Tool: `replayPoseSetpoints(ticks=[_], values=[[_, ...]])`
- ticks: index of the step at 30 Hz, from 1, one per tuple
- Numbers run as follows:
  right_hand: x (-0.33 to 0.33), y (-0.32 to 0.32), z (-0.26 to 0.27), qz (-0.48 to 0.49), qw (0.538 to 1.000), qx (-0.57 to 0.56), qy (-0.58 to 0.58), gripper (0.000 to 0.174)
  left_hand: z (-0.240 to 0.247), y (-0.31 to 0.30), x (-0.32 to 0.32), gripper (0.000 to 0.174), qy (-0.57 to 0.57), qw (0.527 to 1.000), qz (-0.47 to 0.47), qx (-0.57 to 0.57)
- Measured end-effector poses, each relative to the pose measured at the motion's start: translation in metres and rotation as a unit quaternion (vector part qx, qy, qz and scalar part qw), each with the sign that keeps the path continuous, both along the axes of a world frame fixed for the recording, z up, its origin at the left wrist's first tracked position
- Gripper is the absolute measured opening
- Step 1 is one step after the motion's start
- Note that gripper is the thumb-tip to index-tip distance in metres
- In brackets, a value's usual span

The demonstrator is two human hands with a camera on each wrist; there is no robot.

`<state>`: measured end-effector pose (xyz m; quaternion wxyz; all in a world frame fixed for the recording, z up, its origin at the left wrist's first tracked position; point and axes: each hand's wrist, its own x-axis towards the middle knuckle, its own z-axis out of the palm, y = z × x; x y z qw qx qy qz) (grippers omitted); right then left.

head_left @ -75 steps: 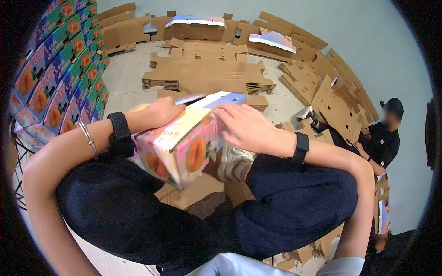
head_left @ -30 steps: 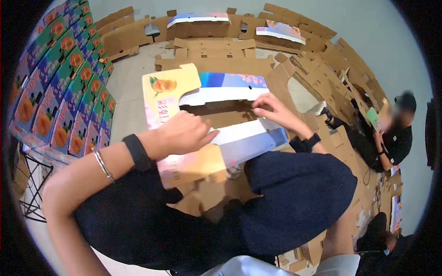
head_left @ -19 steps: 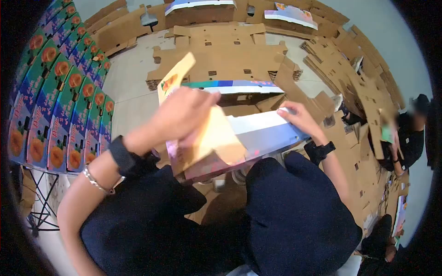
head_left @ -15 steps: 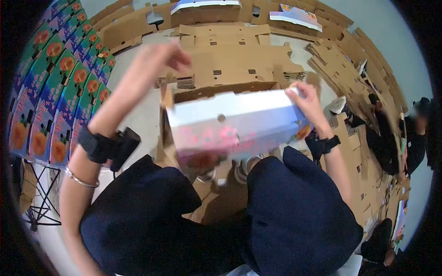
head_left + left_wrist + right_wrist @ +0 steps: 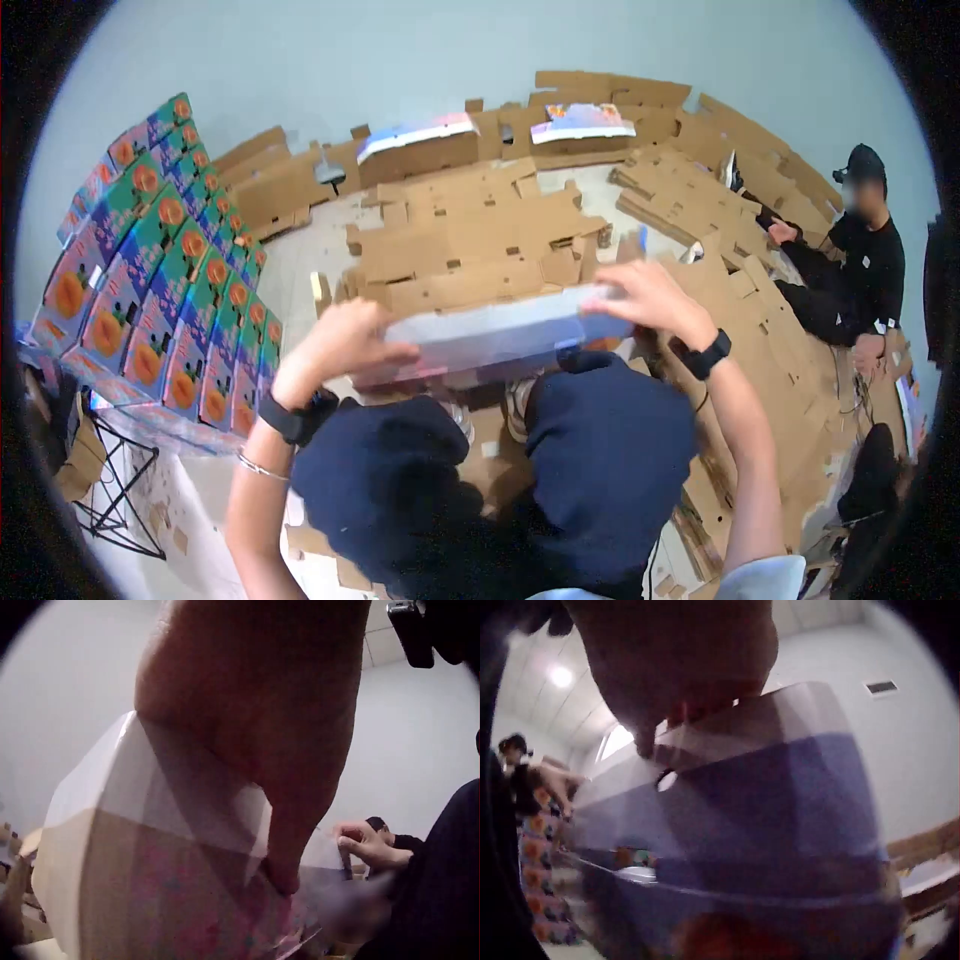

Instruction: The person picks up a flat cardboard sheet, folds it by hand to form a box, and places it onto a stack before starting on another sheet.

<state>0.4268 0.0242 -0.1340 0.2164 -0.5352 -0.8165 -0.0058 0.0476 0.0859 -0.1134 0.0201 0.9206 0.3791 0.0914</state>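
Note:
A printed cardboard box, white along its upper edge and bluish to pink below, stands crosswise in front of my knees, slightly blurred. My left hand holds its left end. In the left wrist view the thumb of the left hand lies down the near side of the box. The right end is gripped by my right hand, thumb toward me and fingers over the top edge. In the right wrist view a round hole shows in the box beside the right hand.
Finished printed boxes are stacked high on the left, above a black wire stand. Flat brown cardboard sheets cover the floor ahead, more cardboard lies to the right. Another person sits at the far right.
The yellow-printed end flaps, earlier spread at the left, are no longer in view. My left hand, raised off the box half a second ago, has come down onto its left end. The view has tilted up.

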Motion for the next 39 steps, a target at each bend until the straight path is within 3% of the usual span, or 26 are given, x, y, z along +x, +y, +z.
replayPoseSetpoints(ticks=[2, 4, 7, 9, 10, 13, 16, 18, 20, 23, 25, 27, 30, 32, 33, 34, 36, 37, 38, 39], values=[[0.024, -0.010, -0.014, -0.004, 0.994, -0.097, -0.058, 0.054, -0.008, -0.018, -0.005, 0.054, -0.003, 0.997, 0.056, -0.062], [0.026, -0.028, -0.015, -0.013, 0.989, -0.130, -0.067, 0.062, -0.014, -0.026, -0.012, 0.056, 0.016, 0.996, 0.084, -0.030], [0.027, -0.039, -0.008, -0.025, 0.976, -0.175, -0.123, 0.059, -0.033, -0.019, -0.036, 0.050, 0.095, 0.988, 0.119, 0.001], [0.023, -0.041, -0.001, 0.016, 0.983, -0.121, -0.138, 0.042, -0.052, -0.001, -0.059, 0.037, 0.010, 0.999, 0.015, 0.036], [0.016, -0.043, 0.013, 0.018, 0.983, -0.117, -0.137, 0.042, -0.039, -0.005, -0.060, 0.037, 0.011, 0.999, 0.017, 0.039], [-0.003, -0.032, 0.056, -0.035, 0.969, 0.146, -0.196, 0.018, 0.019, -0.005, -0.058, 0.016, 0.036, 0.965, 0.158, 0.206], [-0.018, -0.023, 0.085, 0.000, 0.916, 0.384, -0.117, 0.023, 0.052, -0.016, -0.059, 0.014, -0.089, 0.917, 0.175, 0.348], [-0.022, -0.032, 0.111, -0.007, 0.914, 0.391, -0.107, 0.020, 0.067, -0.028, -0.065, 0.014, -0.137, 0.910, 0.159, 0.357], [-0.019, -0.046, 0.137, 0.028, 0.942, 0.306, -0.137, 0.017, 0.086, -0.056, -0.066, 0.016, -0.110, 0.924, 0.143, 0.337], [-0.019, -0.063, 0.159, 0.002, 0.972, 0.183, -0.145, 0.021, 0.097, -0.070, -0.073, 0.023, -0.079, 0.958, 0.131, 0.242], [-0.016, -0.056, 0.166, -0.012, 0.976, 0.162, -0.148, 0.024, 0.091, -0.061, -0.076, 0.025, -0.072, 0.967, 0.120, 0.213], [-0.010, -0.041, 0.169, -0.009, 0.991, 0.032, -0.130, 0.028, 0.085, -0.041, -0.075, 0.030, -0.055, 0.984, 0.127, 0.114], [-0.009, -0.002, 0.171, -0.065, 0.982, -0.100, -0.147, 0.032, 0.072, 0.000, -0.062, 0.028, -0.092, 0.989, 0.081, 0.086], [0.014, 0.058, 0.143, -0.024, 0.994, 0.053, -0.087, 0.029, 0.056, 0.044, -0.052, 0.028, -0.107, 0.966, 0.101, 0.212], [0.015, 0.085, 0.136, -0.015, 0.980, 0.187, -0.064, 0.019, 0.059, 0.070, -0.047, 0.028, -0.078, 0.957, 0.152, 0.234], [0.007, 0.099, 0.143, -0.013, 0.979, 0.192, -0.065, 0.019, 0.068, 0.091, -0.041, 0.027, -0.100, 0.944, 0.166, 0.268], [-0.016, 0.133, 0.154, -0.065, 0.918, 0.378, 0.095, 0.030, 0.090, 0.122, -0.033, 0.032, -0.230, 0.879, 0.213, 0.358], [-0.024, 0.135, 0.164, -0.081, 0.873, 0.475, 0.079, 0.040, 0.109, 0.133, -0.029, 0.036, -0.273, 0.828, 0.149, 0.467], [-0.027, 0.139, 0.173, -0.082, 0.870, 0.479, 0.080, 0.040, 0.128, 0.141, -0.027, 0.041, -0.310, 0.761, 0.081, 0.564], [-0.029, 0.142, 0.175, -0.084, 0.820, 0.559, 0.094, 0.042, 0.144, 0.141, -0.022, 0.046, -0.329, 0.734, 0.067, 0.590]])
